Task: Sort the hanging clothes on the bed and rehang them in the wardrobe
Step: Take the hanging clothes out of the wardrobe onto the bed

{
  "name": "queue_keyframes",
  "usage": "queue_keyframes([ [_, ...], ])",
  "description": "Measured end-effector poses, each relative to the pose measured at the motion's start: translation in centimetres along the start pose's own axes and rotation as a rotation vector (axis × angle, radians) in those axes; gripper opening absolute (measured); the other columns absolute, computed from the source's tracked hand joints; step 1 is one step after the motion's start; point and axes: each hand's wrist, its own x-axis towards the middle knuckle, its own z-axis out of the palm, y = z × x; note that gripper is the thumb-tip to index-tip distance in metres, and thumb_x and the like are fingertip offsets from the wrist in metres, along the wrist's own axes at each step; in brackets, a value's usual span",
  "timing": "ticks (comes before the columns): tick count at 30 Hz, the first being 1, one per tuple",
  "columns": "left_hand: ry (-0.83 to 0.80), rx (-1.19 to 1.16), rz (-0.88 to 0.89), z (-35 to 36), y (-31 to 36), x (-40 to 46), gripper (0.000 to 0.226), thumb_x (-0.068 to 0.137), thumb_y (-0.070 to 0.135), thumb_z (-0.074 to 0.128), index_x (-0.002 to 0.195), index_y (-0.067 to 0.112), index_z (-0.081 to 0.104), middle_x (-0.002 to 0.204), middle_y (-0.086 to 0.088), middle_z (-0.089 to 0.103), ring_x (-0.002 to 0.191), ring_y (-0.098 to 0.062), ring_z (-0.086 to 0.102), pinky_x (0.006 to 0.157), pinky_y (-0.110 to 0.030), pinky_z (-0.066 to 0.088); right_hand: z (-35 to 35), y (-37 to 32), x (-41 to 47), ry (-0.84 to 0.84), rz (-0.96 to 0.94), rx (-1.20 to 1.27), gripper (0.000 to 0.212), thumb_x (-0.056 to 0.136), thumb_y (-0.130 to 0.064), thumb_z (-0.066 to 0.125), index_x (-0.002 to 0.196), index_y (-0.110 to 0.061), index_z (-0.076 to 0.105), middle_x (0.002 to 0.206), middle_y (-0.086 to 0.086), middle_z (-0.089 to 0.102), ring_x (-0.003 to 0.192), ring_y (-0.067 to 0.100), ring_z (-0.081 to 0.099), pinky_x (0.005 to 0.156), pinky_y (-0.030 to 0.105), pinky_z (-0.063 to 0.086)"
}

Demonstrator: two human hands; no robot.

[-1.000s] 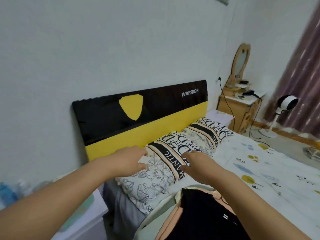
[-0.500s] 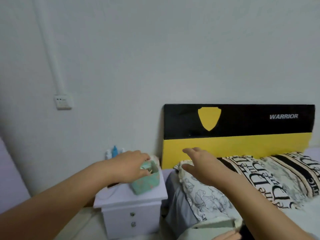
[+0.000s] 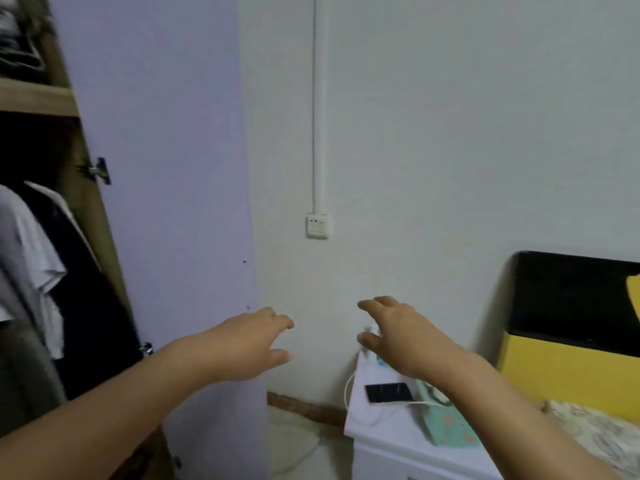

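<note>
The open wardrobe (image 3: 86, 216) fills the left edge, its lilac door (image 3: 162, 202) swung out toward me. Inside hang a white shirt (image 3: 31, 258) and a dark garment (image 3: 86, 292). My left hand (image 3: 242, 344) is stretched forward in front of the door's lower edge, fingers spread, holding nothing. My right hand (image 3: 401, 337) reaches out over the nightstand, fingers apart and empty. Only a corner of the bed (image 3: 595, 431) with patterned fabric shows at the lower right; the clothes lying on it are out of view.
A white nightstand (image 3: 384, 431) stands between wardrobe and bed, carrying a black phone (image 3: 389, 393), a white cable and a mint-green box (image 3: 446, 424). Behind it sits the black and yellow headboard (image 3: 571, 334). A wall socket (image 3: 317, 226) hangs below a white conduit.
My view has swung left from the pillows and headboard to the wardrobe. Both hands left the pillow and now hover empty in the air.
</note>
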Motion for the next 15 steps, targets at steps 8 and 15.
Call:
queue_keyframes([
  [8,0.047,-0.077,-0.266,-0.2,-12.4,-4.0,0.055,0.096,0.041,0.043,0.145,0.026,0.023,0.144,0.003,0.034,0.123,-0.015,0.044,0.098,-0.023,0.036,3.9,-11.6,8.4,-0.106,-0.244,0.027,0.054,0.098,-0.036,0.043,0.146,-0.02,0.025,0.148,0.004,0.032,0.134,0.025,0.032,0.108,0.035,0.033],
  [15,0.106,-0.138,-0.487,0.1,-19.6,-6.5,0.054,0.095,0.04,0.045,0.143,0.024,0.027,0.137,0.001,0.041,0.121,-0.015,0.046,0.101,-0.026,0.039,5.5,-18.6,15.3,-0.15,-0.465,0.037,0.054,0.098,-0.036,0.042,0.147,-0.02,0.023,0.149,0.003,0.03,0.135,0.023,0.03,0.108,0.035,0.032],
])
